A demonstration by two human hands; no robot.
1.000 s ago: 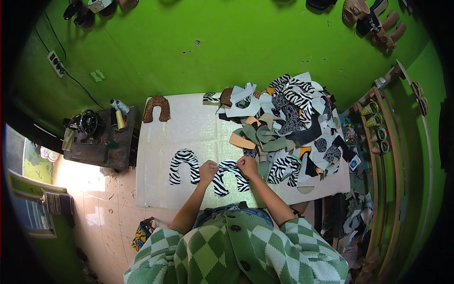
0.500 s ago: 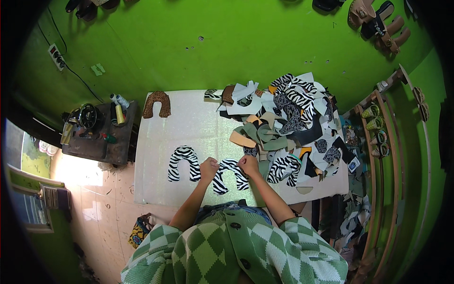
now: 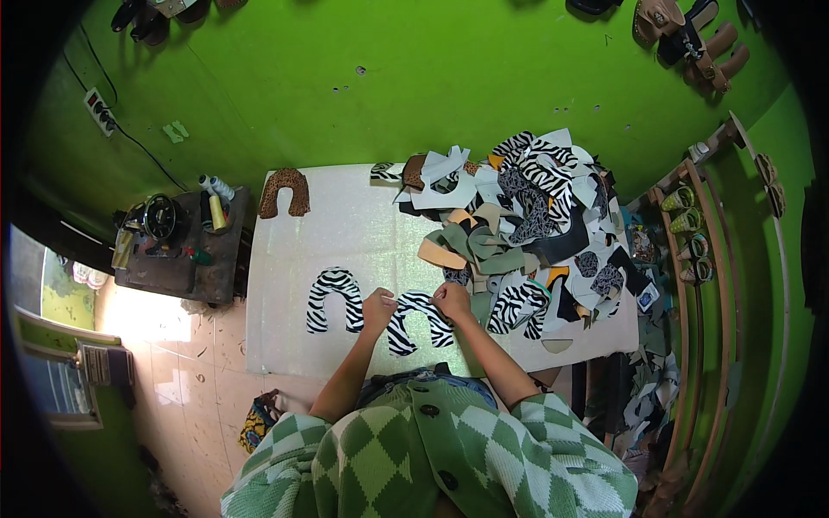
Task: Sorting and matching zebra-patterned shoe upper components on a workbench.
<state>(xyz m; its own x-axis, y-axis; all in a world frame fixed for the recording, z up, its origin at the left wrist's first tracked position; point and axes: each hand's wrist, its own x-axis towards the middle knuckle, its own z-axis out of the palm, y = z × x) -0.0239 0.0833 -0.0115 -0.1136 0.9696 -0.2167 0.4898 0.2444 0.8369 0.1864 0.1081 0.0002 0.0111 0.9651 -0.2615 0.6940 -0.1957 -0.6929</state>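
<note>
Two arch-shaped zebra-print pieces lie on the pale tabletop in front of me. The left arch (image 3: 335,289) sits by itself, beside my left hand. Over the right arch (image 3: 417,304) both my hands are drawn close, one at each side of its curved top. My left hand (image 3: 377,311) is closed, with a small whitish bit showing at its fingertips. My right hand (image 3: 452,302) is also closed, its curled fingers overlapping the arch's upper right edge. What either hand pinches is too small to make out.
A heap of material scraps (image 3: 527,216) covers the table's right side. At the far left corner lies a leopard-print arch (image 3: 283,192). A sewing machine (image 3: 160,216) and thread cones (image 3: 218,210) stand on a dark table to the left. A wooden rack (image 3: 701,285) holds sandals at right.
My hands stay over the right arch with only slight finger movement. A whitish bit now shows at my left fingertips. The whole view has shifted a little.
</note>
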